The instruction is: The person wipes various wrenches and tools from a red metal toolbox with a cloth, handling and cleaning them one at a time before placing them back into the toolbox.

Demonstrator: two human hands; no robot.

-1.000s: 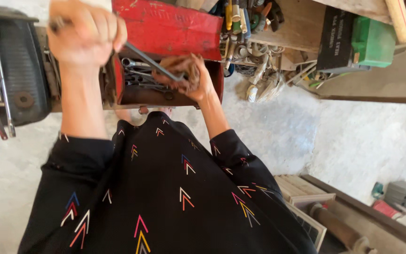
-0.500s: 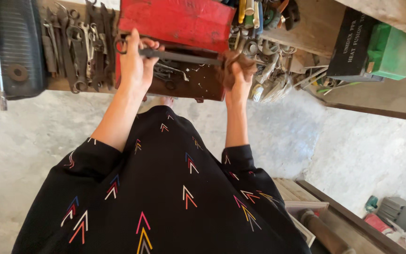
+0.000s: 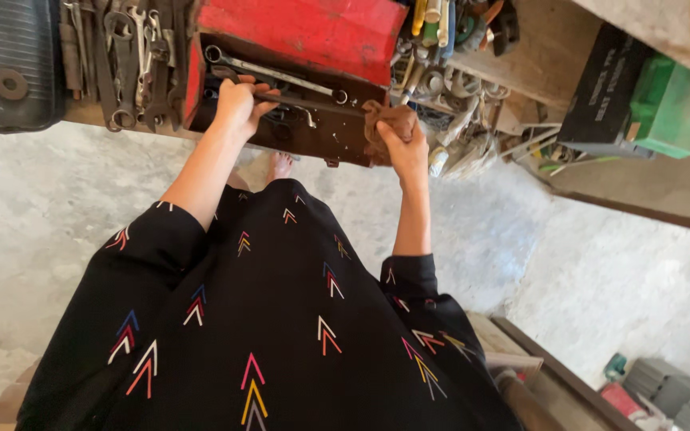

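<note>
A long dark wrench (image 3: pixel 301 100) lies across the open red metal toolbox (image 3: pixel 313 32), one end in the left hand (image 3: pixel 239 105), which is clenched around it over the box's left half. The other end runs toward a brown rag (image 3: pixel 385 121) that the right hand (image 3: pixel 405 148) grips bunched at the box's right front corner; whether the rag actually wraps the wrench tip is hard to tell from here. Behind the held tool, a longer silver ring spanner (image 3: pixel 273 73) rests diagonally inside the box. Left of the toolbox, a row of dark spanners (image 3: pixel 129 64) lies side by side on the bench, next to a black case (image 3: pixel 13 72). To the right sits a heap of fittings and screwdrivers (image 3: pixel 441 48), then a green and black box (image 3: pixel 640 96). A bare foot (image 3: pixel 279 166) shows on the concrete floor (image 3: pixel 41 223) below.
</note>
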